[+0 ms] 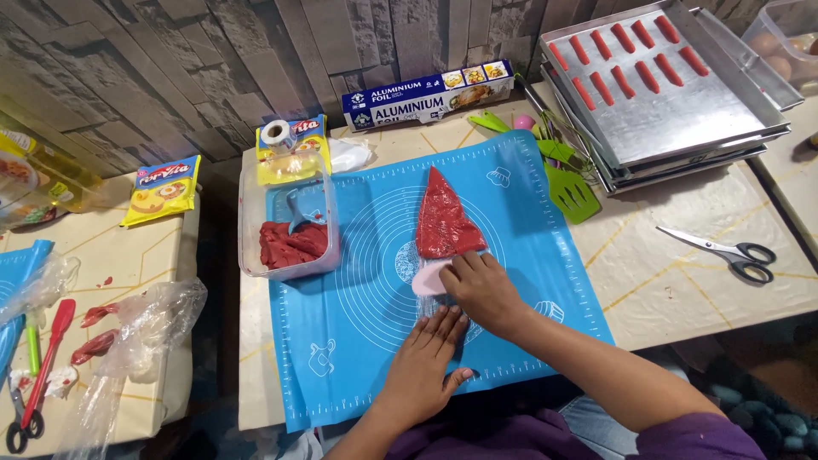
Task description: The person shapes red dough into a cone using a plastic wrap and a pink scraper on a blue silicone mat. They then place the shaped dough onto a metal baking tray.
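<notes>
From the head view, the right hand [480, 288] grips a pink scraper [430, 277], fingers curled over it, its edge against the wide end of a clear piping bag [443, 220] packed with red paste. The bag lies pointing away on a blue silicone mat [366, 341] covering the table [682, 273]. The left hand [423, 362] lies flat, fingers together, on the mat just below the scraper. A plastic tub [290, 230] of red paste sits left of the bag; scissors [724, 249] lie well to the right
</notes>
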